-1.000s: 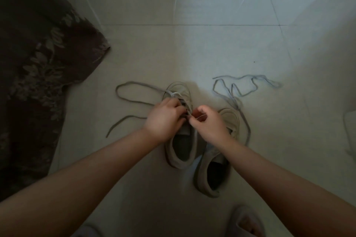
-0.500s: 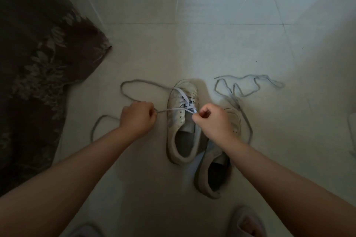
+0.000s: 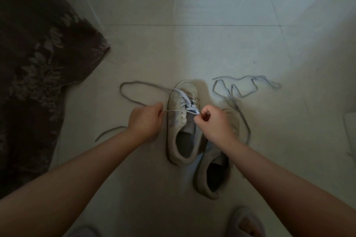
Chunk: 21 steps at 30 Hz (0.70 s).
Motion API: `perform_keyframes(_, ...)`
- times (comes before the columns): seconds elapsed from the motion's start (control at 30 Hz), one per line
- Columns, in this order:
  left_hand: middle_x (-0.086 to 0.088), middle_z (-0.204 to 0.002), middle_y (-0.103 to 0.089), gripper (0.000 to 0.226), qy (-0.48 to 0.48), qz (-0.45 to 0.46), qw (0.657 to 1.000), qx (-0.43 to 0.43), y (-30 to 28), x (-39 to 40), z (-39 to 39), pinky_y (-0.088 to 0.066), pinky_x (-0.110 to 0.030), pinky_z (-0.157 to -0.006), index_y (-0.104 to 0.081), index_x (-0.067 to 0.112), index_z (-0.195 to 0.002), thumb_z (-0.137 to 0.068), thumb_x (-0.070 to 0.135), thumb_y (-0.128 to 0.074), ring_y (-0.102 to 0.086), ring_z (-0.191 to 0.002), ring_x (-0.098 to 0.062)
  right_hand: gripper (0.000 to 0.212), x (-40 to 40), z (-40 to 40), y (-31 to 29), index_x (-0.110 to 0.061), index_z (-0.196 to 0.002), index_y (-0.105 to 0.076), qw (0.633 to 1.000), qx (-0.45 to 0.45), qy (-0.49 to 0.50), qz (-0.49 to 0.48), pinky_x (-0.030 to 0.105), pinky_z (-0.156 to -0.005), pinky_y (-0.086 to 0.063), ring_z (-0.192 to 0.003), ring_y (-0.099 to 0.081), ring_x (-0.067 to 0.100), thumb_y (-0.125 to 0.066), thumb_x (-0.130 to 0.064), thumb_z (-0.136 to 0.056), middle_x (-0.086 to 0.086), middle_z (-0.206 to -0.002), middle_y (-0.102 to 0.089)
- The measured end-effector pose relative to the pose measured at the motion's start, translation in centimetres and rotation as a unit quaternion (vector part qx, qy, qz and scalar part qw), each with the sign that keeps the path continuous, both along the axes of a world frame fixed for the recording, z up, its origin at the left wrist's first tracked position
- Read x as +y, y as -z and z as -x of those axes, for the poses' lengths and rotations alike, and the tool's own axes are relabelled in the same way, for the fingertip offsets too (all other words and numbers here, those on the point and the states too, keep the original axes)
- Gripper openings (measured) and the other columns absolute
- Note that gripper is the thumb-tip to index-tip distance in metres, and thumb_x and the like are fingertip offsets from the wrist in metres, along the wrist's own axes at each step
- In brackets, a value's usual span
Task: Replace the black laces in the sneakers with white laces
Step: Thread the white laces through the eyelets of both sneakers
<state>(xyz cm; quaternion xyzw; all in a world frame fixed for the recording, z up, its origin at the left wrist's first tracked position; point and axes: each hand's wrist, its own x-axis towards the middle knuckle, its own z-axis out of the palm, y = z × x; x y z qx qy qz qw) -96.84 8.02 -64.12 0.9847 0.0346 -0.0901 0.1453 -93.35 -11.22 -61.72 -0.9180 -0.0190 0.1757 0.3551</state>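
The left hand [image 3: 144,121] has been drawn away leftward, pulling the white lace [image 3: 174,110] taut across the left sneaker [image 3: 180,127] on the floor; the right hand [image 3: 212,121] pinches the other end. Another eyelet row is judged tightened.

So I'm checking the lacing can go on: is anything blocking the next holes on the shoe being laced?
Nothing visible does. The left hand and right hand each hold an end of the lace pulled across the shoe, and the holes below on its left side show uncovered.
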Motion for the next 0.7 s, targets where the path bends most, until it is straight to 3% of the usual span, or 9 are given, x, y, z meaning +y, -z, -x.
perform_keyframes(0.13, -0.012, -0.065, -0.064, 0.020, 0.026, -0.034, 0.996, -0.075, -0.7, 1.2, -0.2, -0.031, -0.032, -0.055, -0.053, 0.013, -0.076, -0.091, 0.023, -0.047, -0.060, -0.057, -0.034, 0.016, 0.1, 0.0, 0.2, -0.017, -0.072, -0.049, 0.999, -0.007, -0.024, 0.021, 0.031, -0.061, -0.040, -0.064, -0.046, 0.016, -0.064, -0.017, -0.078, 0.000, -0.070, -0.049)
perform_keyframes(0.17, -0.010, -0.055, -0.060, 0.019, 0.035, -0.022, 0.991, -0.125, -1.2, 1.1, -0.4, -0.034, -0.030, -0.050, -0.052, 0.013, -0.069, -0.086, 0.021, -0.048, -0.056, -0.046, -0.032, 0.012, 0.1, -0.1, 0.1, -0.017, -0.083, -0.054, 0.998, -0.021, -0.043, 0.039, 0.033, -0.069, -0.044, -0.075, -0.050, 0.017, -0.064, -0.018, -0.077, 0.000, -0.082, -0.052)
perform_keyframes(0.2, -0.008, -0.049, -0.057, 0.019, 0.049, -0.003, 0.986, -0.160, -1.9, 0.8, -0.6, -0.036, -0.027, -0.048, -0.050, 0.014, -0.065, -0.082, 0.022, -0.048, -0.053, -0.040, -0.030, 0.024, 0.2, -0.1, -0.1, -0.017, -0.099, -0.057, 0.994, -0.046, -0.073, 0.064, 0.034, -0.079, -0.045, -0.090, -0.051, 0.019, -0.064, -0.018, -0.076, 0.001, -0.096, -0.053)
perform_keyframes(0.27, -0.006, -0.051, -0.058, 0.018, 0.103, 0.053, 0.973, -0.198, -3.2, -0.1, -1.1, -0.038, -0.024, -0.049, -0.052, 0.017, -0.067, -0.080, 0.028, -0.046, -0.055, -0.042, -0.029, 0.043, 0.7, -0.5, -0.6, -0.016, -0.118, -0.059, 0.979, -0.102, -0.159, 0.071, 0.034, -0.096, -0.040, -0.112, -0.046, 0.023, -0.061, -0.023, -0.075, 0.006, -0.119, -0.052)
perform_keyframes(0.37, -0.003, -0.058, -0.062, 0.021, 0.145, 0.125, 0.959, -0.210, -5.1, -1.9, -1.8, -0.032, -0.023, -0.047, -0.056, 0.021, -0.075, -0.080, 0.037, -0.044, -0.061, -0.052, -0.027, 0.034, 1.8, -0.5, -1.1, -0.006, -0.107, -0.067, 0.975, -0.127, -0.181, -0.025, 0.022, -0.092, -0.038, -0.107, -0.052, 0.020, -0.053, -0.025, -0.083, 0.011, -0.114, -0.059)
perform_keyframes(0.43, -0.003, -0.057, -0.062, 0.023, 0.098, 0.123, 0.960, -0.233, -5.2, -2.4, -2.4, -0.025, -0.024, -0.050, -0.057, 0.020, -0.076, -0.084, 0.038, -0.047, -0.061, -0.054, -0.027, 0.018, 2.0, -0.6, -2.0, -0.010, -0.098, -0.066, 0.988, -0.048, -0.106, -0.106, 0.016, -0.079, -0.038, -0.093, -0.055, 0.013, -0.049, -0.015, -0.094, 0.003, -0.098, -0.063)
perform_keyframes(0.53, -0.008, -0.063, -0.063, 0.024, -0.016, 0.141, 0.964, -0.225, -3.7, -1.3, -3.7, -0.031, -0.027, -0.053, -0.058, 0.013, -0.078, -0.089, 0.033, -0.050, -0.060, -0.059, -0.032, 0.031, 0.8, -1.9, -3.1, -0.016, -0.073, -0.057, 0.980, 0.041, 0.092, -0.171, 0.023, -0.071, -0.044, -0.072, -0.059, 0.009, -0.041, -0.015, -0.099, -0.006, -0.074, -0.064)
perform_keyframes(0.6, -0.010, -0.076, -0.065, 0.021, -0.045, 0.119, 0.970, -0.208, -2.4, -0.4, -4.2, -0.040, -0.032, -0.060, -0.063, 0.012, -0.087, -0.088, 0.026, -0.047, -0.061, -0.071, -0.034, 0.031, -0.3, -3.4, -3.6, -0.015, -0.069, -0.049, 0.928, 0.089, 0.240, -0.270, 0.027, -0.073, -0.048, -0.072, -0.063, 0.011, -0.038, -0.014, -0.099, -0.001, -0.070, -0.065)
perform_keyframes(0.7, -0.009, -0.114, -0.062, 0.038, 0.031, 0.069, 0.993, -0.091, -0.8, 0.0, -4.4, -0.044, -0.039, -0.082, -0.061, 0.018, -0.120, -0.086, 0.014, -0.046, -0.052, -0.107, -0.034, 0.033, -2.3, -4.9, -3.8, -0.018, -0.069, -0.044, 0.839, 0.166, 0.369, -0.365, 0.025, -0.065, -0.047, -0.063, -0.060, 0.010, -0.038, -0.027, -0.101, -0.006, -0.053, -0.061)
